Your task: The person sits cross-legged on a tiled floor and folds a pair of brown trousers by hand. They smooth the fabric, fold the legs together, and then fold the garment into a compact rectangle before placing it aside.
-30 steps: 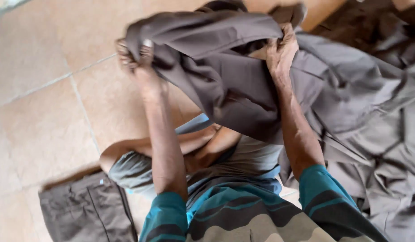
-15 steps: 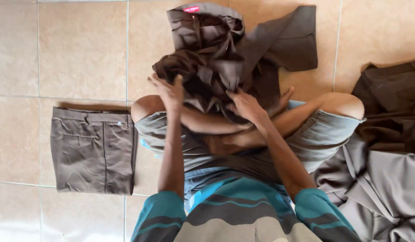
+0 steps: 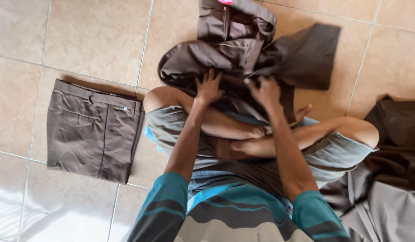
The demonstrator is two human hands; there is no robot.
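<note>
I sit cross-legged on a tiled floor with a crumpled pair of dark brown trousers [image 3: 243,54] spread in front of my legs. My left hand [image 3: 208,88] lies flat on the cloth, fingers spread apart. My right hand [image 3: 264,91] presses on the same cloth beside it, its fingers bent into the fabric; a firm grip is unclear. The waistband and zip end of the trousers point away from me.
A folded pair of brown trousers [image 3: 93,130] lies on the tiles [image 3: 82,36] to my left. A heap of dark and grey garments [image 3: 391,179] lies at my right. My bent knees [image 3: 351,130] sit just under the hands.
The garment, held up in both hands a second ago, now lies on the floor in front of my legs. The view has swung left, showing the folded trousers fully.
</note>
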